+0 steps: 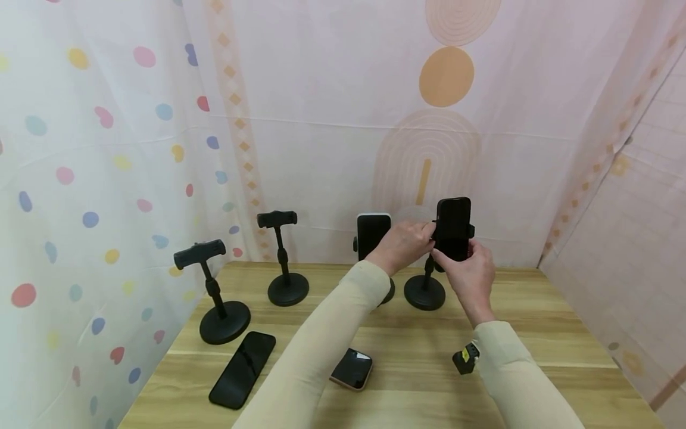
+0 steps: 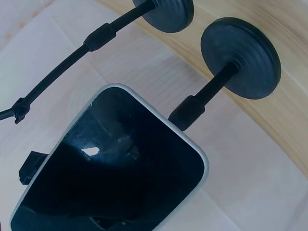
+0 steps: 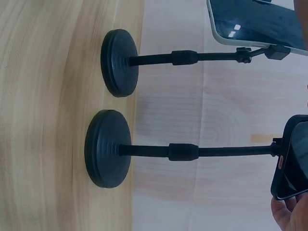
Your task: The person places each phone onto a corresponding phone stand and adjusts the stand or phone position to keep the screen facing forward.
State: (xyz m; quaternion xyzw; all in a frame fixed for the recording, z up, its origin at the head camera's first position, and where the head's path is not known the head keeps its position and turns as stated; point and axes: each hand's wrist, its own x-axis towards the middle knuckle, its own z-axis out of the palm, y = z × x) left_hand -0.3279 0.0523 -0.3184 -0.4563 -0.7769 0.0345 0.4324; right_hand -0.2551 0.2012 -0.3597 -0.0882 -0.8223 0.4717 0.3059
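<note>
1. The left sleeve point(image 1: 316, 351) and right sleeve point(image 1: 522, 375) are nearest, reaching over the desk point(image 1: 407, 393) from its front edge.
2. The right hand point(image 1: 474, 274) holds the lower end of an upright phone point(image 1: 453, 226), thumb in front, fingers around its right side.
3. The left hand point(image 1: 404, 243) is at that phone's left side; I cannot tell whether its fingers grip the phone or the clamp point(image 1: 472, 231).
4. The upright phone is at the top of a round-based stand point(image 1: 424, 293), near the desk's back edge, right of its middle.
5. Just left, a white-edged phone point(image 1: 372, 231) also stands raised, partly behind the left hand.
6. A flat black phone point(image 1: 242, 369) lies near the left edge; a smaller phone point(image 1: 354, 368) lies beside the left sleeve.
7. Another stand point(image 1: 288, 289) is near the back left corner.
</note>
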